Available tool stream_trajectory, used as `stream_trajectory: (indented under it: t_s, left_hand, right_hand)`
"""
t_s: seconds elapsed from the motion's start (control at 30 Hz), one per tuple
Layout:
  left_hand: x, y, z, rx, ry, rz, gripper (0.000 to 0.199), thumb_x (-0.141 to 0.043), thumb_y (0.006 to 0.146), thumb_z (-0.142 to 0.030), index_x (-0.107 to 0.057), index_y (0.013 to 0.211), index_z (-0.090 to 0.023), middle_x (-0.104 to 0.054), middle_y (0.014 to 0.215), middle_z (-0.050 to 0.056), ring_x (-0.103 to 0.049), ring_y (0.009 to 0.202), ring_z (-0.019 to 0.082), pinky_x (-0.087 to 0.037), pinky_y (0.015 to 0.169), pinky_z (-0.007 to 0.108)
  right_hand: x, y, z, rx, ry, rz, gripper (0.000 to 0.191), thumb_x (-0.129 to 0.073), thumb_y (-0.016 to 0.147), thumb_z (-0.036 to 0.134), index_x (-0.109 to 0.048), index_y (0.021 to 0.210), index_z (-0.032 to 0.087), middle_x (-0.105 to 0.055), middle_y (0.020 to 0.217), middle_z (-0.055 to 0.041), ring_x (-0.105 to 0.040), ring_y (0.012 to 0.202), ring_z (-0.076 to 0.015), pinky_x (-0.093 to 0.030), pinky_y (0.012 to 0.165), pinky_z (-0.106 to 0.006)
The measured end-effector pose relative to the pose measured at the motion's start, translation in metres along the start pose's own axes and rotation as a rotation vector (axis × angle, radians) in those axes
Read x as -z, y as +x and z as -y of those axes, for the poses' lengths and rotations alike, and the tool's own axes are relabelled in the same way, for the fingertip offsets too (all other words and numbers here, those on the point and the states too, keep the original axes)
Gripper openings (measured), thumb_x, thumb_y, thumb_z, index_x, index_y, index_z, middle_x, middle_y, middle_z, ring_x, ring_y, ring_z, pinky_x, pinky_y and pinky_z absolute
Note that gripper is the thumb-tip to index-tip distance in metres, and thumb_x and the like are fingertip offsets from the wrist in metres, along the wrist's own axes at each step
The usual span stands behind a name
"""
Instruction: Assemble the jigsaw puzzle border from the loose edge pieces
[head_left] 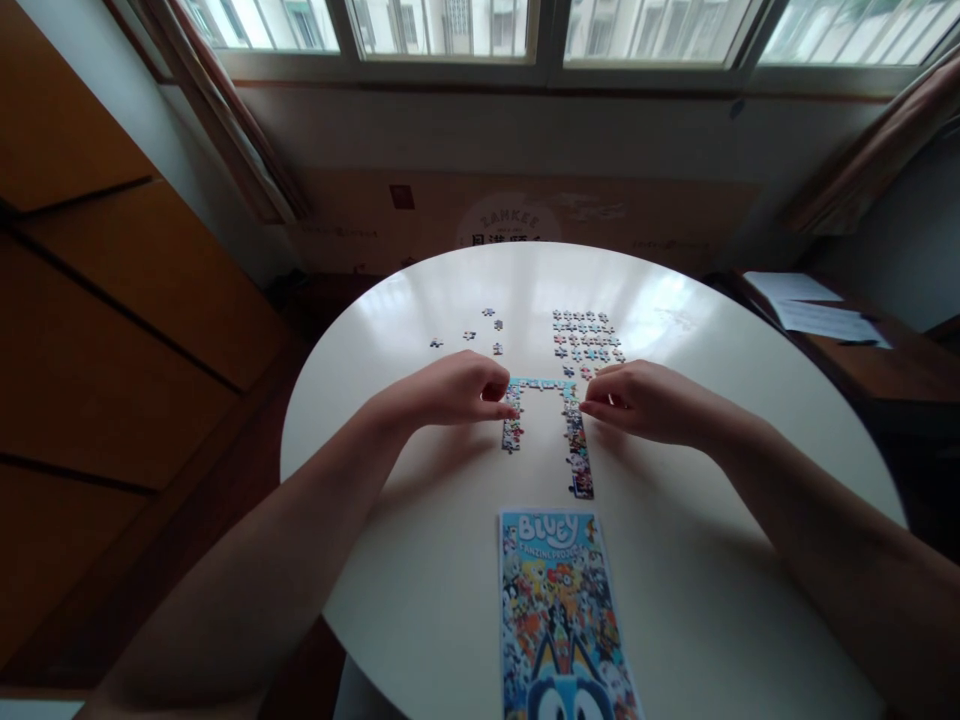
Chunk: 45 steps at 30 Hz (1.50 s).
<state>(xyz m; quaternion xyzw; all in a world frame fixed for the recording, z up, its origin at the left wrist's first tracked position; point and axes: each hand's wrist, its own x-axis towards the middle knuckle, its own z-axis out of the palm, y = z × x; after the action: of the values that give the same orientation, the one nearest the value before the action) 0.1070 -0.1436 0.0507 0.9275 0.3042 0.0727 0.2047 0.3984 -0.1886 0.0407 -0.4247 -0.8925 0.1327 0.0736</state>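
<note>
A partly joined jigsaw border [541, 384] lies flat on the white table, with a top row and two side strips running toward me. My left hand [476, 388] is at the upper left strip, fingers curled and the thumb tip resting on its pieces. On the opposite side, my right hand [630, 398] has its fingers bent and its thumb tip against the right strip. Both hands are closed at the border's edges; any single piece under the fingertips is hidden. Nearer me lies a colourful Bluey picture sheet [559, 610].
Loose jigsaw pieces [589, 340] stand in rows beyond my right hand. Several scattered pieces [469, 335] lie beyond my left hand. The round white table [420, 560] has a curved edge. Papers [817, 310] rest on a brown surface at the right, and windows [450, 28] are behind.
</note>
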Motion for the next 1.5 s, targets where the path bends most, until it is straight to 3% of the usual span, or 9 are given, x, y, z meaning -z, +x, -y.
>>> stream_trajectory:
  t_s: [0.17, 0.37, 0.97, 1.23, 1.5]
  left_hand:
    - [-0.006, 0.003, -0.004, -0.003, -0.037, 0.073, 0.044, -0.075, 0.08, -0.038, -0.042, 0.06, -0.019, -0.045, 0.058, -0.004, -0.036, 0.054, 0.01, -0.026, 0.054, 0.028]
    - [-0.008, 0.004, -0.006, 0.026, -0.03, 0.07, 0.05, -0.079, 0.077, -0.042, -0.038, 0.059, -0.02, -0.038, 0.055, -0.005, -0.029, 0.054, 0.01, -0.022, 0.055, 0.03]
    - [-0.008, 0.005, -0.015, 0.082, 0.03, 0.086, 0.042, -0.079, 0.075, -0.036, -0.044, 0.058, -0.02, -0.042, 0.054, -0.004, -0.033, 0.055, 0.012, -0.022, 0.058, 0.032]
    - [-0.007, 0.004, -0.015, 0.071, 0.056, 0.096, 0.042, -0.076, 0.078, -0.041, -0.045, 0.059, -0.02, -0.044, 0.055, -0.003, -0.034, 0.053, 0.012, -0.022, 0.056, 0.032]
    - [-0.006, 0.003, -0.015, 0.036, 0.067, 0.084, 0.043, -0.076, 0.078, -0.036, -0.041, 0.058, -0.02, -0.046, 0.058, -0.002, -0.036, 0.055, 0.012, -0.024, 0.056, 0.031]
  right_hand:
    - [0.002, 0.0, 0.004, -0.052, -0.021, 0.087, 0.046, -0.049, 0.1, 0.043, -0.048, 0.061, 0.019, -0.052, 0.058, -0.0001, -0.039, 0.054, -0.0116, -0.028, 0.055, -0.031]
    - [0.002, -0.002, 0.005, -0.242, 0.026, 0.209, 0.052, -0.048, 0.098, 0.052, -0.046, 0.058, 0.019, -0.05, 0.052, 0.0005, -0.039, 0.051, -0.0117, -0.028, 0.053, -0.03]
    - [0.0, -0.001, 0.004, -0.3, 0.014, 0.234, 0.05, -0.048, 0.095, 0.056, -0.054, 0.061, 0.02, -0.055, 0.054, -0.0014, -0.044, 0.053, -0.0138, -0.03, 0.054, -0.031]
    - [-0.001, 0.001, 0.002, -0.306, 0.03, 0.224, 0.052, -0.048, 0.096, 0.057, -0.052, 0.059, 0.02, -0.055, 0.054, -0.0013, -0.045, 0.052, -0.0135, -0.03, 0.054, -0.031]
    - [-0.002, 0.002, 0.006, -0.311, 0.048, 0.196, 0.052, -0.046, 0.097, 0.055, -0.054, 0.06, 0.02, -0.06, 0.057, -0.0027, -0.047, 0.052, -0.0138, -0.032, 0.053, -0.031]
